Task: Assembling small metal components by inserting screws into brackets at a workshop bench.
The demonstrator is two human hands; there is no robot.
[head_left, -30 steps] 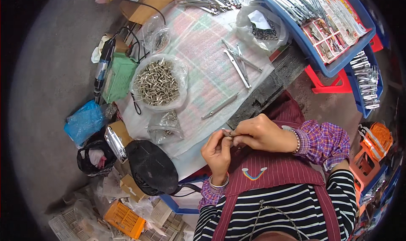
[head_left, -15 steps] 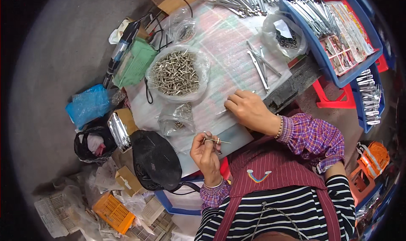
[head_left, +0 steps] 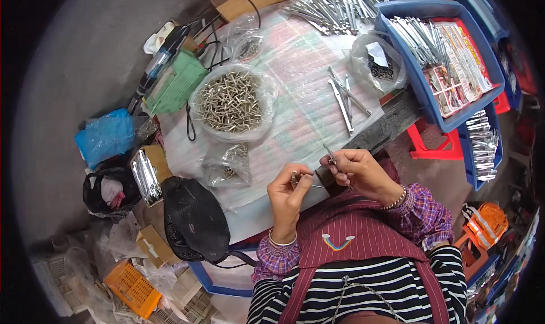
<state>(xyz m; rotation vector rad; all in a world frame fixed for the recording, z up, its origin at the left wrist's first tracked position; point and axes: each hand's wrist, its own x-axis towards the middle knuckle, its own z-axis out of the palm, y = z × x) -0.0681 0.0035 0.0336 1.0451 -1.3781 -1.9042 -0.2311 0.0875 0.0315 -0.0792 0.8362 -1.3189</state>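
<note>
My left hand (head_left: 288, 194) is closed in a pinch on small metal pins, whose thin shanks poke out between thumb and fingers. Just to the right, my right hand (head_left: 363, 173) grips a slim metal bar (head_left: 328, 150) with a small fitting at the fingertips; the fingers hide much of it. Both hands are close together above the table's near edge, apart from each other. To the far left of them stands a clear bag of T-shaped metal pins (head_left: 230, 102). A smaller bag of little metal parts (head_left: 229, 169) lies nearer. Several slim metal bars (head_left: 345, 105) rest loose beyond my right hand.
A blue tray (head_left: 392, 46) of metal bars stands far right, beside a bag of dark parts (head_left: 381, 71). A pile of metal bars (head_left: 340, 9) lies at the back. A black mesh cap (head_left: 196, 219) sits left; red stools (head_left: 437, 148) stand right.
My right hand has lifted off the table and come nearer, bringing a slim metal bar. My left hand has moved up and slightly right, so the hands are closer together.
</note>
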